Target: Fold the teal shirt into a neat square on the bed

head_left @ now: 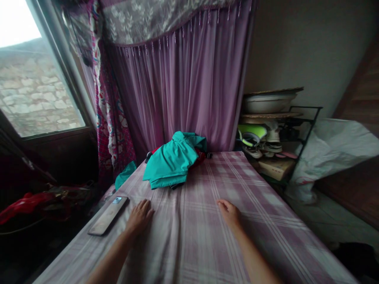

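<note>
My left hand (140,217) lies palm down on the plaid cloth (201,244), fingers stretched out and nothing in them. Just left of it is a phone (108,216), back side up with its camera showing. My right hand (229,213) rests on the same cloth, its fingers curled in loosely, with no object visible in them. Beyond both hands, a crumpled teal garment (170,161) sits on top of other clothes, of which red fabric (201,157) and dark striped edges peek out. Neither hand touches the pile.
A purple curtain (189,86) hangs behind the cloth-covered surface. On the right stand a rack (308,138) with a basin (268,103), shoes (271,146) and a cardboard box (275,169), and a white sack (331,146). At left, a window (38,83) and another teal cloth (125,174).
</note>
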Demonstrator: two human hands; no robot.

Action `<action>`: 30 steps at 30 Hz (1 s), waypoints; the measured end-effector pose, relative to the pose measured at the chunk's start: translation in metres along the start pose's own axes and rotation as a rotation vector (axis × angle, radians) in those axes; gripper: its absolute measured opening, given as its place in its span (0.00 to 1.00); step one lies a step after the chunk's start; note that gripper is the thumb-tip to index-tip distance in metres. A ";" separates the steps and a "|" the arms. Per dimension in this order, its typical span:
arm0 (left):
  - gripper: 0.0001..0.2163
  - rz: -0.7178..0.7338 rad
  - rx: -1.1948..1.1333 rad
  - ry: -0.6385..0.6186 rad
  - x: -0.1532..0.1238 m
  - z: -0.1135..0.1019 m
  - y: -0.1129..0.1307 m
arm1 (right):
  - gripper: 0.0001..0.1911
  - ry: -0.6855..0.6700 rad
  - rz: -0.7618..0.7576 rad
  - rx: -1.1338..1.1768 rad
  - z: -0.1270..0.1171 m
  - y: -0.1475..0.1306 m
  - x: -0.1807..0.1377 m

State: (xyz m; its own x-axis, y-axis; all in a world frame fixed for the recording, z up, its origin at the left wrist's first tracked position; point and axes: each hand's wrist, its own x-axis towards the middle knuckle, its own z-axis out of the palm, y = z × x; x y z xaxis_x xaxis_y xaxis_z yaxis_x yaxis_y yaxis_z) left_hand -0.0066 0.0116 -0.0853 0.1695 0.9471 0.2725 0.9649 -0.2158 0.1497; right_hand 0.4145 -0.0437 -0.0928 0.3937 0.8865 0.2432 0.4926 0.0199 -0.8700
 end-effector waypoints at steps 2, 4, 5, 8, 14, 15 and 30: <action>0.19 -0.014 -0.038 0.083 -0.013 0.000 0.002 | 0.19 -0.027 -0.002 0.049 -0.003 0.004 -0.008; 0.18 -0.028 -0.075 0.123 -0.021 -0.005 0.005 | 0.20 -0.040 -0.008 0.095 -0.006 0.009 -0.016; 0.18 -0.035 -0.086 0.119 -0.024 -0.009 0.007 | 0.21 -0.039 -0.012 0.106 -0.007 0.011 -0.020; 0.17 -0.038 -0.087 0.060 -0.026 -0.020 0.017 | 0.20 -0.033 -0.016 0.089 -0.009 0.015 -0.028; 0.17 -0.062 -0.014 -0.029 -0.025 -0.032 0.033 | 0.18 -0.038 -0.037 -0.021 -0.011 0.012 -0.031; 0.17 -0.054 -0.006 -0.029 -0.025 -0.033 0.034 | 0.18 -0.044 -0.035 -0.039 -0.011 0.012 -0.031; 0.17 -0.030 0.012 0.007 -0.029 -0.037 0.039 | 0.14 -0.030 -0.028 -0.040 -0.014 0.000 -0.036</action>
State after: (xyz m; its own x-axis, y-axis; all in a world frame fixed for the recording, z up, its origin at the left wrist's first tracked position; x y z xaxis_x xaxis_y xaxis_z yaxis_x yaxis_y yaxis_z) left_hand 0.0186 -0.0325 -0.0523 0.1393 0.9513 0.2749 0.9718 -0.1847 0.1466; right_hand 0.4113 -0.0822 -0.0960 0.3557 0.8995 0.2538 0.5340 0.0273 -0.8450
